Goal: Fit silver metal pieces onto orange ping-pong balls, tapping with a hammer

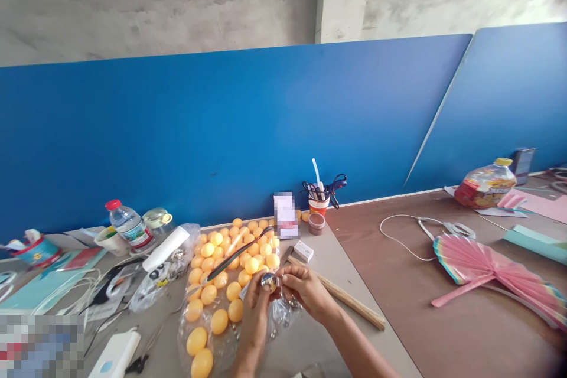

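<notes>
A small shiny round metal piece (268, 281) is held between the fingers of my left hand (256, 302), above the table. My right hand (305, 290) pinches at its right edge; what lies between those fingertips is too small to make out. Just behind and left of my hands, orange table tennis balls (219, 322) fill a clear plastic bag. A dark narrow strip (237, 255) rests across the bag. Under my hands is a crumpled clear bag (281, 314) with small shiny bits. A wooden handle (354, 302) lies right of my right hand, and a small white box (303, 251) is beyond it.
Along the blue partition (248, 130) stand a pixelated card (286, 215), a cup with cables (318, 205) and a small round tub (316, 223). Bottles, cables and a white power bank-like block (116, 354) crowd the left. Rightward lie a pink fan (491, 271) and a drink bottle (486, 183).
</notes>
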`<act>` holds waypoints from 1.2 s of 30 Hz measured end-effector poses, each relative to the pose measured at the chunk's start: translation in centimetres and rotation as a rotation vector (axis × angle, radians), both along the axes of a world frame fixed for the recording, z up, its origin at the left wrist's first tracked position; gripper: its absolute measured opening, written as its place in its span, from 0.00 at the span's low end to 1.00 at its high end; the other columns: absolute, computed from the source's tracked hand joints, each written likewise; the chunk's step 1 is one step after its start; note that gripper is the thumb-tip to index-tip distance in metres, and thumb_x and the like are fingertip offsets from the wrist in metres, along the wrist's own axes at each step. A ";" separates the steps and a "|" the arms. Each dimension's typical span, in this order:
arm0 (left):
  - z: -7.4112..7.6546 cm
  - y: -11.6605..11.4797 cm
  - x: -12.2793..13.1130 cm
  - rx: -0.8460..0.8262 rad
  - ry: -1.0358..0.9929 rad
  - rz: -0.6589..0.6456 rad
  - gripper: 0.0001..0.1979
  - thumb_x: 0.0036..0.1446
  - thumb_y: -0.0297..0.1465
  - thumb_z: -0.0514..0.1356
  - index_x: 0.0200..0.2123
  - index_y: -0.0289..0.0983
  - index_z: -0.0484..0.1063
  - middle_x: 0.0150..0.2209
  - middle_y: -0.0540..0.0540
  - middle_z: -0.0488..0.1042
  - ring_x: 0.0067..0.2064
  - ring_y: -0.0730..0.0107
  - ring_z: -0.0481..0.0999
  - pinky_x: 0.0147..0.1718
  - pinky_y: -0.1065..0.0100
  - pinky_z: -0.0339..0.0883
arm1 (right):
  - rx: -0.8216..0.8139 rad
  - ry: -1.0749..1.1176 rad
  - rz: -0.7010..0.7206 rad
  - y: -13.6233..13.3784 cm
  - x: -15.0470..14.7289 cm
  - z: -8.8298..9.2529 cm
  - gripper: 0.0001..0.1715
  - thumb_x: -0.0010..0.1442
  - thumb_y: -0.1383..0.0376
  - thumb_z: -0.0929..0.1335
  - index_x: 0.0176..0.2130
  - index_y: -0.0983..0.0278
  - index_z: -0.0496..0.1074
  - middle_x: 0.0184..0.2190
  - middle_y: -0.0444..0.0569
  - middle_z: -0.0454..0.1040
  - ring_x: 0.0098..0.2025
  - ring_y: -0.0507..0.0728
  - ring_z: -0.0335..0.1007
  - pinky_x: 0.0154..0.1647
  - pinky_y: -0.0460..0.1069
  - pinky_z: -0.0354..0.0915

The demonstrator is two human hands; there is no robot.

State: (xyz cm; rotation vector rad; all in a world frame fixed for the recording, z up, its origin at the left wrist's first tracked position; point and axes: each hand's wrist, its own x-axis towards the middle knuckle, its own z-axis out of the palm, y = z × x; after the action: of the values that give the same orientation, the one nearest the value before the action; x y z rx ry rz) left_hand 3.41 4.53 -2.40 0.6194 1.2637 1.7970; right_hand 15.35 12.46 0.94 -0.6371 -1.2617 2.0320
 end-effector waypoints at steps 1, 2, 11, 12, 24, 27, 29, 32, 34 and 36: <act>-0.1 0.0 -0.1 -0.002 0.024 -0.003 0.25 0.50 0.45 0.68 0.47 0.37 0.76 0.43 0.39 0.80 0.40 0.57 0.80 0.39 0.59 0.75 | -0.003 -0.011 0.006 -0.1 0.0 0.1 0.15 0.46 0.57 0.74 0.27 0.65 0.72 0.19 0.41 0.69 0.19 0.46 0.56 0.24 0.46 0.50; -0.2 0.0 -0.1 -0.005 0.046 -0.006 0.25 0.50 0.44 0.68 0.48 0.37 0.75 0.45 0.39 0.80 0.41 0.56 0.80 0.40 0.58 0.75 | 0.000 -0.023 0.002 -0.2 -0.1 0.2 0.14 0.46 0.58 0.74 0.27 0.65 0.72 0.20 0.41 0.69 0.19 0.46 0.57 0.24 0.46 0.50; -0.7 -0.2 -0.4 -0.050 0.166 0.006 0.25 0.52 0.45 0.65 0.50 0.37 0.74 0.46 0.38 0.80 0.44 0.52 0.80 0.42 0.56 0.75 | 0.103 -0.176 -0.062 -0.5 -0.5 -0.5 0.09 0.46 0.62 0.71 0.27 0.64 0.68 0.18 0.39 0.67 0.20 0.48 0.55 0.24 0.45 0.50; -0.7 -0.3 -0.4 -0.054 0.180 0.008 0.25 0.52 0.44 0.65 0.50 0.37 0.74 0.46 0.38 0.79 0.45 0.51 0.80 0.44 0.55 0.75 | 0.111 -0.189 -0.058 -0.6 -0.5 -0.4 0.09 0.46 0.62 0.71 0.27 0.64 0.68 0.19 0.40 0.68 0.22 0.48 0.58 0.25 0.45 0.51; -0.7 -0.5 -0.2 -0.073 0.326 0.052 0.20 0.53 0.41 0.66 0.48 0.39 0.76 0.54 0.38 0.77 0.57 0.49 0.73 0.58 0.53 0.65 | 0.059 -0.243 0.001 -0.5 -0.1 0.2 0.10 0.43 0.62 0.71 0.25 0.65 0.69 0.19 0.43 0.71 0.21 0.48 0.57 0.25 0.45 0.50; -0.8 -0.6 -0.1 -0.067 0.360 0.041 0.21 0.54 0.41 0.65 0.49 0.39 0.76 0.54 0.38 0.77 0.58 0.49 0.73 0.59 0.54 0.64 | 0.045 -0.238 0.020 -0.4 0.2 0.4 0.13 0.43 0.60 0.73 0.24 0.66 0.70 0.20 0.44 0.72 0.22 0.48 0.58 0.26 0.45 0.51; -0.9 -0.6 -0.2 -0.065 0.376 0.037 0.21 0.54 0.42 0.65 0.49 0.39 0.77 0.53 0.38 0.77 0.58 0.48 0.72 0.59 0.53 0.64 | 0.040 -0.243 0.025 -0.4 0.3 0.4 0.15 0.42 0.58 0.74 0.24 0.66 0.71 0.20 0.44 0.72 0.22 0.48 0.59 0.26 0.46 0.52; -0.9 -0.6 -0.3 -0.070 0.374 0.031 0.21 0.53 0.42 0.66 0.48 0.39 0.77 0.54 0.37 0.77 0.59 0.47 0.72 0.59 0.52 0.63 | 0.039 -0.251 0.021 -0.4 0.2 0.3 0.16 0.41 0.58 0.75 0.24 0.66 0.70 0.19 0.42 0.69 0.21 0.48 0.58 0.26 0.45 0.51; -0.8 -0.6 -0.3 -0.073 0.368 0.030 0.21 0.52 0.42 0.66 0.47 0.39 0.77 0.54 0.37 0.77 0.59 0.47 0.72 0.59 0.52 0.63 | 0.022 -0.251 0.018 -0.4 0.2 0.2 0.16 0.41 0.58 0.75 0.23 0.66 0.70 0.18 0.41 0.68 0.21 0.48 0.58 0.25 0.45 0.51; -0.8 -0.6 -0.2 -0.063 0.375 0.029 0.20 0.53 0.41 0.66 0.48 0.39 0.77 0.54 0.37 0.77 0.59 0.47 0.72 0.60 0.52 0.62 | -0.008 -0.236 0.026 -0.3 0.1 0.1 0.16 0.40 0.58 0.76 0.23 0.65 0.69 0.18 0.41 0.68 0.21 0.48 0.58 0.25 0.46 0.51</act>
State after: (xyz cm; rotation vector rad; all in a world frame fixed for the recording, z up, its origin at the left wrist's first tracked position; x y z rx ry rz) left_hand 3.17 3.93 -3.20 0.9375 1.5767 1.7070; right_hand 15.47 12.16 1.02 -0.8890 -1.4019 2.0292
